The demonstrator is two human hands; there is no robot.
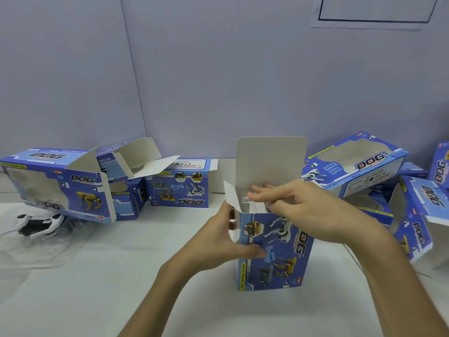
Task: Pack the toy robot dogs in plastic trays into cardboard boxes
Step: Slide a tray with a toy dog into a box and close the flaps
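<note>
With left hand (226, 242), clamps thumb and fingers on upright cardboard box (272, 259) at centre, bracing it | reaches right hand (303, 205), fingers spread, into open top, likely seating plastic tray (245, 199) | second toy robot dog (38, 223) far left, unpacked

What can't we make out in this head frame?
- Inside of the upright box: head view, hidden by its front wall and the right hand.
- Right hand's grip: fingertips blurred at the opening.
- Box at right edge: cut off by the frame.
- Rear box label print: too small.

Left hand (218, 242) grips upright box (274, 259), right hand (303, 207) atop.
</note>
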